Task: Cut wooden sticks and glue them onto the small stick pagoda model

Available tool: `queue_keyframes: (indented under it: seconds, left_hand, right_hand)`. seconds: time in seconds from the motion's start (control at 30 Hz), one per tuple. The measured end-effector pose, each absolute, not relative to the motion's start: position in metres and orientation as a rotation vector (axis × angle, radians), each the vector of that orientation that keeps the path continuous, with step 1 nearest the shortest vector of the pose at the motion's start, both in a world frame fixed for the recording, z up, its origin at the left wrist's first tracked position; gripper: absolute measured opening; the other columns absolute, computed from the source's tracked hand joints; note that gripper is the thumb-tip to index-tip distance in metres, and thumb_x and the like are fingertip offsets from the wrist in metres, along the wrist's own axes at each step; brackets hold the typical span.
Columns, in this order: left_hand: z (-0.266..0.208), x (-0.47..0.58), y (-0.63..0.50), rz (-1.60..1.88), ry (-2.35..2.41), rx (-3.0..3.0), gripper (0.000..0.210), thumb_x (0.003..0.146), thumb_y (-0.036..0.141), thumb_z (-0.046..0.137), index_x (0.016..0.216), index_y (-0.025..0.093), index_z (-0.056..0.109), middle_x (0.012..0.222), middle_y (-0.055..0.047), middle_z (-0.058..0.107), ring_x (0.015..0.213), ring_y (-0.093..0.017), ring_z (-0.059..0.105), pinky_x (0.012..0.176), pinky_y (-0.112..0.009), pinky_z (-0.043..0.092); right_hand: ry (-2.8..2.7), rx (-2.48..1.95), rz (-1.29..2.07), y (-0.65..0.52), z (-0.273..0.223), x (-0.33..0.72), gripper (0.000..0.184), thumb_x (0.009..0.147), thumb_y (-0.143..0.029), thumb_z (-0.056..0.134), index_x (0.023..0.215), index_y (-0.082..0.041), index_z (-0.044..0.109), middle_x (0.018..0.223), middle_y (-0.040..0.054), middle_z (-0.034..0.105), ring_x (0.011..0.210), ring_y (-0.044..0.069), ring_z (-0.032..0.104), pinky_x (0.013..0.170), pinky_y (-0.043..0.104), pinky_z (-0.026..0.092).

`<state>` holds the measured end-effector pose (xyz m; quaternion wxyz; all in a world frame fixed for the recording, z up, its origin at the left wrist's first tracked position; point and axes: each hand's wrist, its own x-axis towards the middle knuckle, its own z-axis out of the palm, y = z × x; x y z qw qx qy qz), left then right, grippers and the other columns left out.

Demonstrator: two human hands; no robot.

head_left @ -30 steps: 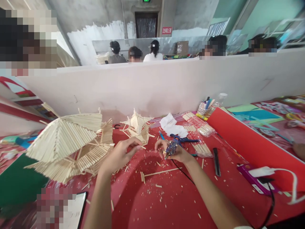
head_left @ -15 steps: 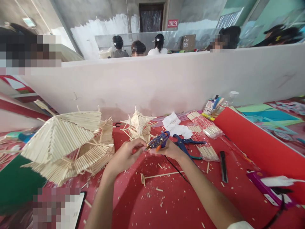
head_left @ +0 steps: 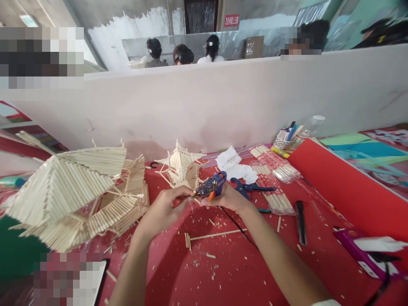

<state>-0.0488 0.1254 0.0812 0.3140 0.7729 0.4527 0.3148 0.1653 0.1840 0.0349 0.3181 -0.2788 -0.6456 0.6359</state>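
Note:
My right hand is wrapped around a blue hot glue gun with an orange trigger. Brown glue residue covers the gun's front, and its nozzle points left to the fingertips of my left hand. Those fingers are pinched together; whatever they hold is too small to make out. Just behind the hands stands a small pointed stick model. To the left is a larger pavilion-like model of pale wooden sticks, with a broad sloping roof. A thin stick lies below the hands beside several short pieces.
Right of the hands are blue-handled pliers, crumpled white tissue, packs of sticks, a black cutter and a purple power strip. A red board leans at the right. A white partition closes the back.
The view has shifted slightly, so the large model appears further left. Both hands keep nearly the same pose, with the glue gun's nozzle still at my left fingertips.

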Motion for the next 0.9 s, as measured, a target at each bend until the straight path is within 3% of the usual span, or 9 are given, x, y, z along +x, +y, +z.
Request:
queue_keyframes:
  seconds: [0.17, 0.47, 0.73, 0.9]
  left_hand:
    - [0.079, -0.047, 0.126, 0.800, 1.244, 2.062, 0.018, 0.093, 0.017, 0.055, 0.101, 0.017, 0.071, 0.089, -0.003, 0.074, 0.079, -0.013, 0.065, 0.076, -0.023, 0.049]
    - [0.077, -0.043, 0.125, 0.769, 1.385, 2.029, 0.014, 0.089, 0.019, 0.056, 0.085, 0.015, 0.068, 0.074, 0.001, 0.067, 0.066, -0.011, 0.056, 0.063, -0.022, 0.042]
    - [0.078, -0.047, 0.127, 0.889, 1.242, 1.809, 0.014, 0.091, 0.027, 0.059, 0.092, 0.018, 0.069, 0.084, -0.002, 0.072, 0.077, -0.014, 0.063, 0.071, -0.024, 0.048]
    - [0.082, -0.054, 0.126, 0.819, 1.287, 1.829, 0.019, 0.094, 0.033, 0.057, 0.092, 0.018, 0.068, 0.086, -0.003, 0.072, 0.079, -0.015, 0.064, 0.072, -0.026, 0.048]
  right_hand:
    - [-1.747, -0.738, 1.693, 0.181, 0.044, 0.163, 0.026, 0.068, -0.038, 0.080, 0.073, -0.018, 0.065, 0.073, 0.0030, 0.067, 0.069, 0.017, 0.059, 0.067, 0.033, 0.052]
    - [-1.748, -0.806, 1.642, 0.182, 0.039, 0.161, 0.009, 0.065, -0.019, 0.069, 0.072, -0.017, 0.064, 0.069, -0.0012, 0.062, 0.065, 0.013, 0.054, 0.066, 0.028, 0.047]
    - [-1.835, -0.728, 1.708, 0.188, 0.036, 0.178, 0.007, 0.070, -0.022, 0.067, 0.075, -0.017, 0.064, 0.069, -0.0011, 0.060, 0.060, 0.011, 0.051, 0.058, 0.025, 0.042]
    - [-1.934, -0.814, 1.565, 0.194, 0.040, 0.202, 0.019, 0.071, -0.033, 0.077, 0.074, -0.018, 0.065, 0.069, -0.0003, 0.064, 0.063, 0.014, 0.056, 0.062, 0.028, 0.045]
